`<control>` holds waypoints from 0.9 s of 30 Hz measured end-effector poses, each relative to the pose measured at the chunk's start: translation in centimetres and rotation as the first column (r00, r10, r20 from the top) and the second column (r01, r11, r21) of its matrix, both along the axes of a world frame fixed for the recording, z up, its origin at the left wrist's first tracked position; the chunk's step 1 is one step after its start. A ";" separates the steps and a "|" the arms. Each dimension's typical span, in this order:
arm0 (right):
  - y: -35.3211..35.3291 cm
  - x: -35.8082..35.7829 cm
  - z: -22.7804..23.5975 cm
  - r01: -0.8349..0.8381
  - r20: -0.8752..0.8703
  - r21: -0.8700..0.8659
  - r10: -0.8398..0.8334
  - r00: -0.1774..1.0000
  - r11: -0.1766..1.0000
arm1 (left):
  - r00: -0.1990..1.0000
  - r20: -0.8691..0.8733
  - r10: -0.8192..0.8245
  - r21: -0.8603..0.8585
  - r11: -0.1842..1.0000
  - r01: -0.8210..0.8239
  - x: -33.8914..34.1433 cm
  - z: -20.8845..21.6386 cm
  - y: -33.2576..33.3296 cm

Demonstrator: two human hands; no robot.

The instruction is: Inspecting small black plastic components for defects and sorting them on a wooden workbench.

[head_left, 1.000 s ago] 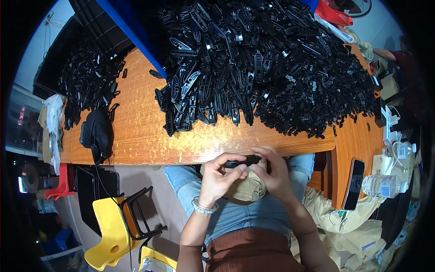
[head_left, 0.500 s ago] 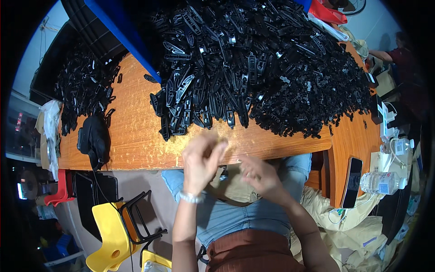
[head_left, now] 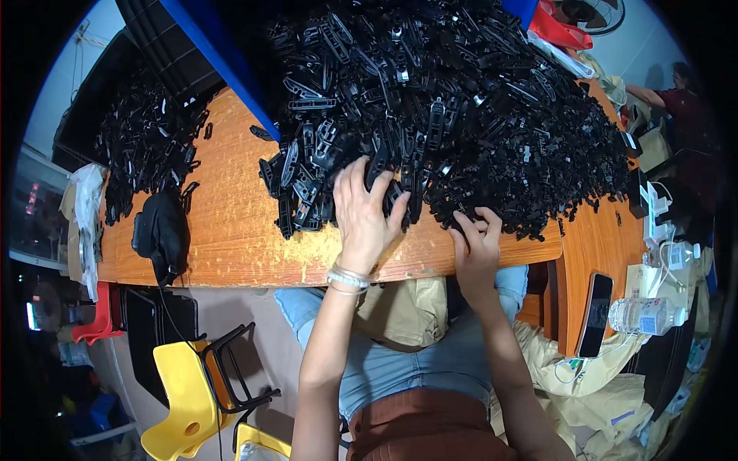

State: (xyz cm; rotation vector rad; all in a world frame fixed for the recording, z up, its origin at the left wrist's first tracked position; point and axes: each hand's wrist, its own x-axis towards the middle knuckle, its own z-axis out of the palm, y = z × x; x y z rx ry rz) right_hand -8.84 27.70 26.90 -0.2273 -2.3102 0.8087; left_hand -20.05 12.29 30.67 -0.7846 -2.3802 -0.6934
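Observation:
On the wooden table lies a big heap of black plastic parts. Long, slotted clip-like pieces make up its left and middle. Much smaller black pieces spread over its right side. My left hand reaches into the front of the long pieces, fingers spread and touching several of them, with nothing plainly gripped. At the near edge of the small pieces is my right hand, its fingers bent and the fingertips drawn together. Whatever sits between those fingertips is too small and dark to make out.
A blue panel stands left of the heap, with another black heap beyond it. A black pouch lies at the table's left. To the right are a phone and a clear bottle. A yellow chair stands lower left.
Both hands have moved forward from above the table's near edge to the heap. My left hand now touches the long pieces; my right has moved right to the small ones.

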 end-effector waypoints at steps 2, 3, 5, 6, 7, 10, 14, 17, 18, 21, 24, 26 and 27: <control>0.1 0.2 -0.3 -0.052 -0.022 -0.033 0.052 0.998 0.998 | 0.997 0.068 -0.031 0.077 0.997 0.026 1.4 -0.2 -0.4; 0.2 0.5 -0.4 -0.095 -0.045 -0.059 0.092 0.995 0.994 | 0.995 0.092 -0.038 0.070 0.997 0.031 2.0 -0.4 -0.8; 0.2 0.9 -0.6 -0.130 -0.055 -0.065 0.127 0.990 0.989 | 0.993 0.098 -0.060 0.088 0.995 0.052 2.7 -0.7 -1.4; 0.2 1.1 -0.7 -0.170 -0.071 -0.072 0.165 0.984 0.983 | 0.991 0.109 -0.080 0.099 0.993 0.069 3.0 -0.9 -1.7; 0.2 1.2 -0.8 -0.172 -0.071 -0.073 0.167 0.983 0.982 | 0.989 0.119 -0.084 0.120 0.990 0.070 3.3 -1.0 -2.1; 0.2 1.3 -0.9 -0.171 -0.111 -0.039 0.166 0.980 0.984 | 0.985 0.147 -0.093 0.293 0.955 0.046 3.7 -1.3 -2.6; 0.1 1.3 -0.6 -0.090 -0.201 0.061 0.101 0.974 0.994 | 0.998 -0.007 0.060 0.119 0.991 -0.059 4.1 -1.7 -2.8; -0.3 2.0 -0.1 -0.088 -0.229 0.026 0.092 0.969 0.996 | 0.997 0.050 0.059 0.212 0.975 -0.068 4.0 -2.0 -3.2; -0.5 2.3 0.1 -0.103 -0.239 0.000 0.100 0.966 0.995 | 0.992 0.117 0.042 0.275 0.959 -0.073 4.0 -2.1 -3.4; -1.5 3.2 0.4 -0.217 -0.186 -0.087 0.199 0.962 0.972 | 0.995 0.071 0.073 0.389 0.916 -0.095 4.0 -2.1 -3.6; -2.2 3.2 0.1 -0.328 -0.234 -0.236 0.273 0.933 0.915 | 0.992 -0.008 0.122 0.555 0.826 -0.097 4.7 -1.3 -3.8; -2.5 3.1 -0.1 -0.339 -0.271 -0.180 0.285 0.919 0.923 | 0.988 0.153 0.032 0.862 0.484 -0.149 6.1 -0.8 -3.5; -2.8 3.2 -0.1 -0.347 -0.254 -0.274 0.280 0.926 0.897 | 0.960 0.259 -0.105 0.935 0.279 -0.222 6.9 -0.4 -3.7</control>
